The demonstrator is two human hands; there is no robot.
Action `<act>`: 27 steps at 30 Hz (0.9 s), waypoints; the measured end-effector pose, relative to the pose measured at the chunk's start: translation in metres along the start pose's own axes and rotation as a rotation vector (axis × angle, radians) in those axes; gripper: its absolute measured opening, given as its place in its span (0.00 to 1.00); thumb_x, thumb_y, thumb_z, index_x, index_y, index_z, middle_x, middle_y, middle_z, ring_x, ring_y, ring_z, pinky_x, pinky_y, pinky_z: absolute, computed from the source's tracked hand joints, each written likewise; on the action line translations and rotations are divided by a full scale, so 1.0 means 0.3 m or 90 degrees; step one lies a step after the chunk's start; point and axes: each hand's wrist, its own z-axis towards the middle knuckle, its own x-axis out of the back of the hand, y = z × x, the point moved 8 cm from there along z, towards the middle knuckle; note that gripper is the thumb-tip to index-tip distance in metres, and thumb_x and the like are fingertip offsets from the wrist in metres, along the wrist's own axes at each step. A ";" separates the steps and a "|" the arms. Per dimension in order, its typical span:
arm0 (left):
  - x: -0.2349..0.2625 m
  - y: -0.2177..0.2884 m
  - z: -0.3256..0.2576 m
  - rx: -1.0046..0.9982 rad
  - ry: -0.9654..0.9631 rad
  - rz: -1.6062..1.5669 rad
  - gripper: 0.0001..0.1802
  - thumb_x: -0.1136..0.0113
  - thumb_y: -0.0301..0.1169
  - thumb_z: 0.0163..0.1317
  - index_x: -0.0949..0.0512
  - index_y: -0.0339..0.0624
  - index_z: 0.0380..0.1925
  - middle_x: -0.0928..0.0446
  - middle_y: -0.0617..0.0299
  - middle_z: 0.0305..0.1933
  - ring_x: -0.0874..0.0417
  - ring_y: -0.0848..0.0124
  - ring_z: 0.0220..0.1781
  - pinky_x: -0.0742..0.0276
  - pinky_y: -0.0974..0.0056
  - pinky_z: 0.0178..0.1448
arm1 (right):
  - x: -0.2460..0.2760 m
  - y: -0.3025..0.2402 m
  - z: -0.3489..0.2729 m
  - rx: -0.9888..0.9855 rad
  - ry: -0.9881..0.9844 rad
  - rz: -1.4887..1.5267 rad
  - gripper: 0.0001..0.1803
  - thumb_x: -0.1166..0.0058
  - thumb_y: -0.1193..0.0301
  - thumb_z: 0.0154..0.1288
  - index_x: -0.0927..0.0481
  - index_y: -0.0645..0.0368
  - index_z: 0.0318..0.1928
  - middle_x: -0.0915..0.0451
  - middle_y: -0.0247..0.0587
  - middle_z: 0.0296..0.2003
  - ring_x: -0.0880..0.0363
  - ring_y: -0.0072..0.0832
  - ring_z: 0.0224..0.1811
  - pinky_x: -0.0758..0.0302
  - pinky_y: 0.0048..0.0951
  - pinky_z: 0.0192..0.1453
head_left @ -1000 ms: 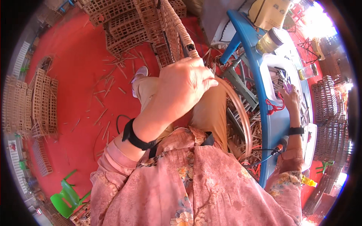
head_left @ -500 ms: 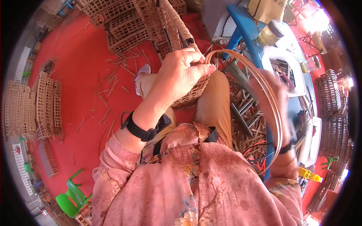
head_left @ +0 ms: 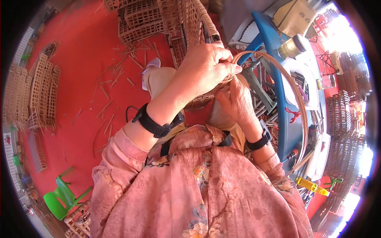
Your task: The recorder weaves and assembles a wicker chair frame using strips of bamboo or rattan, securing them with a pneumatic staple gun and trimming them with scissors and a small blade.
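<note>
A woven basket [head_left: 197, 100] rests between my knees, its tall wall rising away from me to a wrapped rim [head_left: 207, 22]. My left hand [head_left: 204, 69] is closed at the basket's near corner, thumb and fingers pinching a thin, pale cane strip [head_left: 286, 73]. From that pinch the strip arcs to the right and down past my right forearm. Just below, my right hand [head_left: 239, 104] grips the basket's side, its thumb apart from the forefinger. Its other fingertips are hidden behind the basket and my left hand.
To the right stands a blue table [head_left: 286, 119] with a lidded jar [head_left: 292, 46], a white tub of tools [head_left: 313, 95] and a yellow tool [head_left: 312, 186]. Woven panels [head_left: 43, 93] are stacked at left. Cane scraps [head_left: 105, 109] litter the red floor. A green chair [head_left: 61, 198] sits lower left.
My right hand has come in from the strip's outer side at the right to the basket, beneath my left hand. My left hand keeps its pinch. The view has shifted slightly.
</note>
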 end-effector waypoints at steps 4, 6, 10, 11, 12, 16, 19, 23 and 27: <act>0.011 0.014 0.000 -0.044 0.012 0.036 0.14 0.28 0.30 0.59 0.23 0.33 0.25 0.30 0.60 0.25 0.30 0.74 0.26 0.29 0.65 0.35 | 0.014 -0.018 0.020 -0.020 0.000 -0.073 0.19 0.40 0.70 0.58 0.26 0.64 0.49 0.18 0.57 0.32 0.18 0.56 0.37 0.22 0.46 0.42; 0.016 0.018 -0.004 -0.068 0.016 0.022 0.12 0.29 0.29 0.60 0.22 0.33 0.25 0.29 0.62 0.25 0.28 0.76 0.26 0.29 0.66 0.34 | 0.016 -0.015 0.035 0.008 -0.019 -0.076 0.15 0.40 0.71 0.58 0.23 0.64 0.45 0.18 0.56 0.32 0.17 0.55 0.38 0.22 0.46 0.41; 0.035 -0.001 -0.025 -0.032 0.019 -0.040 0.10 0.30 0.28 0.61 0.20 0.33 0.27 0.27 0.65 0.25 0.27 0.79 0.28 0.29 0.68 0.34 | 0.008 -0.011 0.071 0.012 -0.169 -0.042 0.13 0.36 0.70 0.61 0.20 0.63 0.42 0.16 0.53 0.32 0.16 0.47 0.35 0.22 0.40 0.39; 0.039 -0.002 -0.023 -0.011 0.011 -0.049 0.09 0.30 0.28 0.61 0.19 0.33 0.28 0.26 0.66 0.26 0.26 0.80 0.29 0.28 0.69 0.35 | 0.013 -0.038 0.080 0.006 -0.176 -0.008 0.14 0.34 0.69 0.61 0.20 0.63 0.44 0.16 0.52 0.33 0.15 0.44 0.34 0.22 0.36 0.38; 0.045 -0.006 -0.024 0.010 0.002 -0.057 0.08 0.30 0.27 0.61 0.17 0.33 0.29 0.25 0.68 0.26 0.26 0.81 0.29 0.28 0.69 0.36 | 0.005 -0.028 0.073 0.006 -0.177 -0.007 0.14 0.34 0.69 0.61 0.20 0.63 0.44 0.16 0.52 0.33 0.15 0.44 0.34 0.22 0.36 0.38; 0.063 -0.008 -0.049 0.021 -0.029 -0.040 0.06 0.32 0.26 0.63 0.16 0.32 0.32 0.24 0.69 0.29 0.25 0.82 0.32 0.27 0.70 0.36 | -0.038 0.058 0.014 -0.010 -0.072 0.219 0.23 0.32 0.70 0.59 0.24 0.63 0.53 0.16 0.46 0.37 0.16 0.36 0.35 0.21 0.34 0.41; 0.087 -0.019 -0.060 0.016 0.027 -0.112 0.13 0.27 0.32 0.57 0.19 0.33 0.27 0.24 0.58 0.25 0.24 0.68 0.26 0.27 0.63 0.35 | -0.193 0.211 -0.094 -0.342 -0.150 0.374 0.34 0.29 0.66 0.55 0.29 0.61 0.61 0.18 0.49 0.48 0.17 0.37 0.47 0.20 0.36 0.49; 0.080 -0.010 -0.052 0.023 0.018 -0.085 0.13 0.27 0.33 0.57 0.18 0.33 0.28 0.24 0.58 0.25 0.24 0.67 0.26 0.27 0.63 0.36 | -0.244 0.210 -0.082 0.016 0.043 0.080 0.35 0.31 0.62 0.56 0.30 0.62 0.60 0.20 0.55 0.50 0.20 0.53 0.50 0.21 0.47 0.53; 0.073 0.002 -0.043 0.022 0.012 -0.019 0.10 0.30 0.31 0.60 0.18 0.33 0.30 0.23 0.63 0.27 0.22 0.73 0.30 0.27 0.67 0.38 | -0.287 0.235 -0.076 -0.064 0.055 -0.113 0.30 0.31 0.61 0.56 0.28 0.62 0.55 0.19 0.54 0.44 0.18 0.50 0.45 0.21 0.46 0.48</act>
